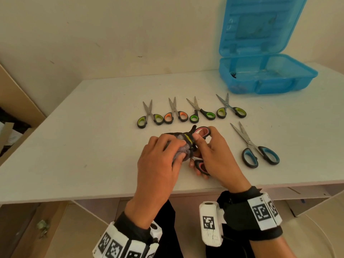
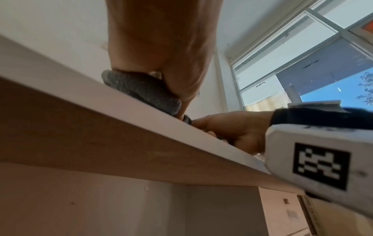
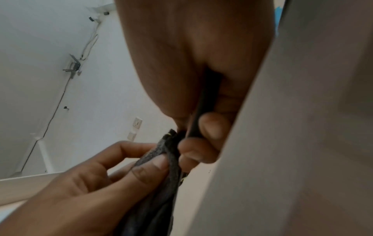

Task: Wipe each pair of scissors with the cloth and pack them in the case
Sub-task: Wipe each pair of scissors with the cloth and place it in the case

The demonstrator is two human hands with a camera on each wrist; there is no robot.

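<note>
My right hand (image 1: 208, 151) grips the pink-handled scissors (image 1: 203, 131) by their black handles over the near middle of the white table (image 1: 74, 146). My left hand (image 1: 160, 155) holds the grey cloth (image 1: 183, 146) bunched around the blades, which are hidden inside it. In the right wrist view my left thumb pinches the cloth (image 3: 159, 175) against the scissors' dark handle (image 3: 203, 111). The left wrist view shows the cloth (image 2: 145, 91) under my palm at the table edge. The open blue case (image 1: 266, 75) stands at the back right.
Several scissors lie in a row behind my hands: one with lime handles (image 1: 149, 118), one with orange handles (image 1: 176, 116), two more with green handles (image 1: 202, 114) (image 1: 230, 110). Larger blue-handled scissors (image 1: 258, 151) lie to the right. A wall runs behind the table.
</note>
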